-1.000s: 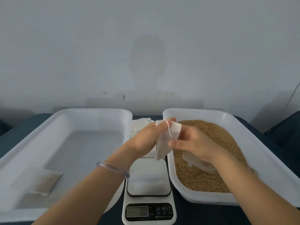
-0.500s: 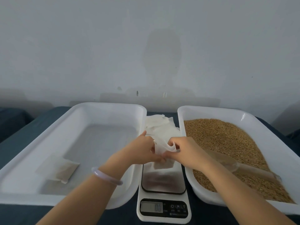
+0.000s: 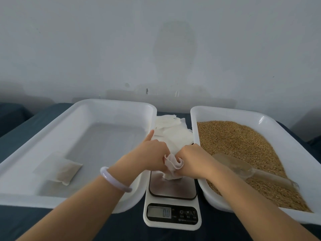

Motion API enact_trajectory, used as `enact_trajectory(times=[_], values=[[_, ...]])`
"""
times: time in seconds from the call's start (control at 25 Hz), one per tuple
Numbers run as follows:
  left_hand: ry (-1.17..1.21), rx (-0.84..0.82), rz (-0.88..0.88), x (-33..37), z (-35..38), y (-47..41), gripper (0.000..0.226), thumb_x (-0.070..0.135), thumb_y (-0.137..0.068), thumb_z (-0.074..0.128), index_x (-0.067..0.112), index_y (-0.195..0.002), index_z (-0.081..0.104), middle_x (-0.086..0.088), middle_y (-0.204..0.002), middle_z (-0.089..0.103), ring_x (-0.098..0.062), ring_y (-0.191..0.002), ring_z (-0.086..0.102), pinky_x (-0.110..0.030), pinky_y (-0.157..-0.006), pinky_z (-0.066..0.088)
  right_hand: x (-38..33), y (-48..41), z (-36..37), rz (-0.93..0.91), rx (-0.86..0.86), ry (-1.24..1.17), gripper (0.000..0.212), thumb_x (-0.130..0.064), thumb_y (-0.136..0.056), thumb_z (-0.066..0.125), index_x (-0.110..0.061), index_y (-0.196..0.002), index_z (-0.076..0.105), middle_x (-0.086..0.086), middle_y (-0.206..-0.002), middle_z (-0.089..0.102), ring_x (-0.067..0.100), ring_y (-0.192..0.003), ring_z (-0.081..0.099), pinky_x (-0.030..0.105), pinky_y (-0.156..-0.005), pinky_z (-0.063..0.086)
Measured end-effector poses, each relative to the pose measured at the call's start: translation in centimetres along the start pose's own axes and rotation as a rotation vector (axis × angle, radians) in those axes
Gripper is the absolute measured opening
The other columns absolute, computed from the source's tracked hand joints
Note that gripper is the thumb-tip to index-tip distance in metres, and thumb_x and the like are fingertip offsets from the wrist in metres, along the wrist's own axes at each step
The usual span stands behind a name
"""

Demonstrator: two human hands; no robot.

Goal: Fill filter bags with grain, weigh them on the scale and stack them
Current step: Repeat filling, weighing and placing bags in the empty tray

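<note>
Above the steel platform of the white digital kitchen scale (image 3: 172,188), in the head view, the left hand (image 3: 152,153) and the right hand (image 3: 192,159) both pinch a thin, crumpled white paper filter bag (image 3: 173,164), apparently opening its mouth; it looks empty and the display reads zero. Only one flat filled bag (image 3: 64,171) lies in the large white plastic tray (image 3: 111,105) on the left, so the task seems barely begun. The held bag has yet to be filled from the golden-brown grain (image 3: 234,140) beside the clear plastic scoop (image 3: 243,169), then weighed and stacked, and a heap of empty white bags (image 3: 173,131) waits behind the scale.
</note>
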State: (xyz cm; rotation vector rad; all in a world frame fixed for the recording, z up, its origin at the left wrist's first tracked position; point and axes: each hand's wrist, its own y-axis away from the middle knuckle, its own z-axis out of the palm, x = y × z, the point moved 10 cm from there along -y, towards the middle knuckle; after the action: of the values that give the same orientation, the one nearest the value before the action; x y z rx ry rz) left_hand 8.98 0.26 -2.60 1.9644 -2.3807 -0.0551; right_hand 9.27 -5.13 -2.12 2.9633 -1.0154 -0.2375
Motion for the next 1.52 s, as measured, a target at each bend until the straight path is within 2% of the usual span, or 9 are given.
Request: enact_trajectory(times=[0.08, 0.24, 0.4, 0.56, 0.64, 0.8, 0.92, 1.04, 1.52], values=[[-0.036, 0.009, 0.004, 0.1, 0.0, 0.0, 0.042, 0.047, -0.081, 0.055, 0.024, -0.051, 0.036, 0.010, -0.056, 0.042, -0.010, -0.063, 0.044, -0.042, -0.113, -0.011, 0.0, 0.1, 0.0, 0.007, -0.012, -0.023, 0.055, -0.046, -0.075, 0.064, -0.019, -0.046, 0.027, -0.003, -0.043, 0.028, 0.015, -0.047, 0.021, 0.023, -0.044, 0.019], [-0.047, -0.021, -0.026, 0.1, 0.3, -0.2, 0.041, 0.040, -0.082, 0.053, 0.021, -0.051, 0.036, 0.008, -0.056, 0.041, -0.002, -0.055, 0.035, -0.044, -0.116, 0.000, 0.5, -0.1, 0.2, 0.050, -0.016, -0.055, 0.053, -0.044, -0.074, 0.068, -0.018, -0.045, 0.032, -0.002, -0.045, 0.033, 0.015, -0.049, 0.027, 0.025, -0.044, 0.018], [-0.137, -0.034, -0.058, 0.7, 0.3, -0.6, 0.037, 0.031, -0.087, 0.053, 0.022, -0.056, 0.035, 0.009, -0.061, 0.040, -0.012, -0.072, 0.042, -0.047, -0.115, -0.007, 0.3, 0.0, 0.1, 0.064, -0.013, -0.005, 0.051, -0.045, -0.078, 0.065, -0.019, -0.047, 0.034, -0.004, -0.047, 0.036, 0.013, -0.047, 0.029, 0.021, -0.046, 0.015], [-0.212, 0.022, -0.058, 1.3, 0.3, -0.7, 0.032, 0.017, -0.088, 0.048, 0.020, -0.059, 0.035, 0.008, -0.063, 0.039, -0.014, -0.077, 0.042, -0.043, -0.116, -0.008, 0.3, 0.0, -0.3, 0.044, 0.044, 0.021, 0.059, -0.061, -0.074, 0.062, -0.018, -0.044, 0.035, -0.003, -0.045, 0.034, 0.010, -0.045, 0.026, 0.026, -0.050, 0.019], [-0.187, 0.018, -0.047, 1.2, 0.6, -0.5, 0.023, 0.018, -0.088, 0.046, 0.021, -0.065, 0.042, 0.008, -0.068, 0.045, -0.015, -0.081, 0.047, -0.041, -0.117, -0.005, 0.4, 0.1, -0.5, 0.043, 0.067, 0.001, 0.056, -0.059, -0.071, 0.064, -0.018, -0.044, 0.036, 0.001, -0.050, 0.034, 0.011, -0.047, 0.025, 0.028, -0.050, 0.020], [-0.023, 0.036, -0.011, 0.9, 0.3, -0.1, 0.025, 0.031, -0.085, 0.049, 0.028, -0.066, 0.032, 0.015, -0.064, 0.043, -0.013, -0.079, 0.047, -0.035, -0.115, 0.002, 1.4, 0.3, -0.2, 0.086, 0.041, -0.191, 0.036, -0.052, -0.059, 0.074, -0.018, -0.067, 0.062, 0.000, -0.077, 0.053, 0.014, -0.071, 0.051, 0.025, -0.054, 0.036], [0.106, 0.069, -0.003, 0.4, 0.2, 0.1, 0.025, 0.034, -0.080, 0.057, 0.025, -0.082, 0.034, 0.017, -0.066, 0.045, -0.015, -0.092, 0.055, -0.030, -0.111, 0.012, 2.7, 0.5, -0.4, 0.154, 0.067, -0.404, 0.048, -0.049, -0.051, 0.081, -0.022, -0.089, 0.068, -0.008, -0.089, 0.057, 0.009, -0.079, 0.056, 0.022, -0.059, 0.042], [0.164, 0.086, 0.004, 0.2, 0.1, 0.1, 0.038, 0.040, -0.078, 0.063, 0.024, -0.093, 0.033, 0.012, -0.082, 0.054, -0.016, -0.104, 0.054, -0.028, -0.110, 0.015, 3.3, 0.6, -0.4, 0.182, 0.086, -0.500, 0.060, -0.057, -0.044, 0.079, -0.029, -0.095, 0.067, -0.011, -0.100, 0.058, 0.007, -0.090, 0.055, 0.022, -0.068, 0.043], [0.172, 0.096, -0.003, 0.2, -0.2, 0.6, 0.041, 0.050, -0.079, 0.061, 0.023, -0.098, 0.037, 0.009, -0.085, 0.052, -0.018, -0.110, 0.052, -0.032, -0.112, 0.015, 3.3, 0.8, -0.4, 0.195, 0.082, -0.501, 0.048, -0.054, -0.050, 0.083, -0.032, -0.090, 0.067, -0.013, -0.093, 0.057, -0.001, -0.082, 0.052, 0.024, -0.059, 0.037]])
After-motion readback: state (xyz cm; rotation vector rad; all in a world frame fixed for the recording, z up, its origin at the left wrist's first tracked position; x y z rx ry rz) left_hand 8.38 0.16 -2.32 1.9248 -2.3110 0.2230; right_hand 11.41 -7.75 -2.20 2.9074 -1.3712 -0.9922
